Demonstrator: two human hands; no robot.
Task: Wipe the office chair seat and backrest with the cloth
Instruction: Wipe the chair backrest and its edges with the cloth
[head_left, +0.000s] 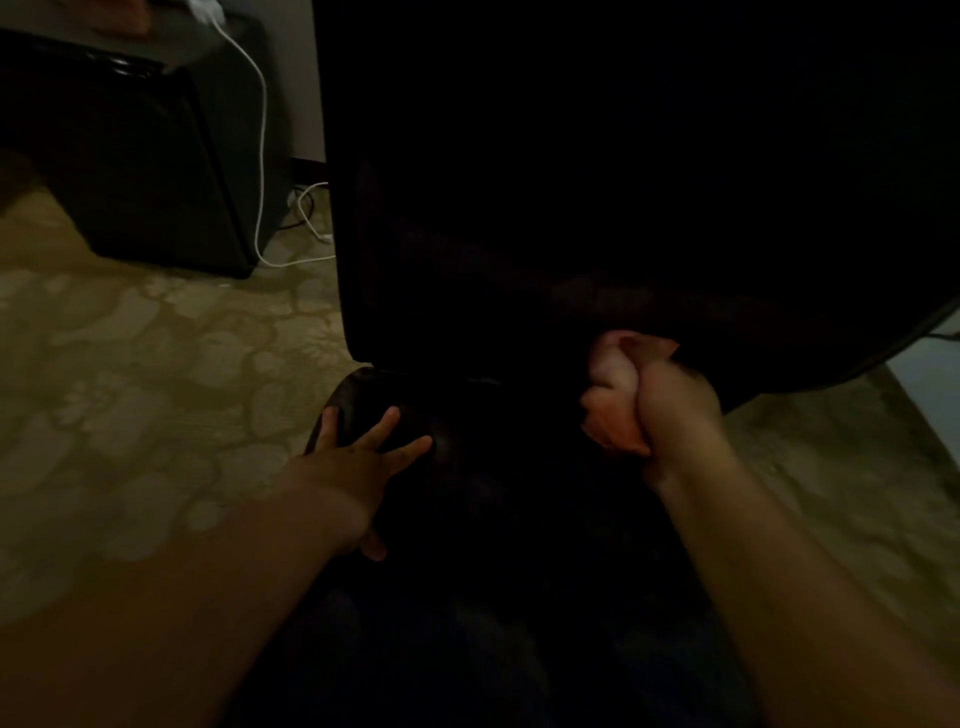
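Gripping a bunched, pale pinkish cloth (610, 400), the right hand (670, 410) is curled tight round it in the head view, the wad bulging out on the thumb side and pressed against the lower edge of the dark, broad, upholstered backrest (571, 208). From that grip the backrest rises straight above and spreads away to both sides, its long axis running upward; nearly all of its face lies above and to the left of the cloth. The dark padded seat (467, 493) lies just below and to the left of the grip, running back toward the person. The left hand (363, 457) rests on the seat's left rear corner with fingers straight and spread, holding nothing, well apart from the cloth; it looks to be steadying the chair. The right hand is the nearer one to the unwiped backrest, so an upward stroke seems likely.

Dim light hides the chair's surface detail, and I cannot tell how much is wiped. Left of the grip lies patterned beige carpet (156, 364), with a dark boxy cabinet (156, 156) and a white cable (261, 156) trailing down it beyond.
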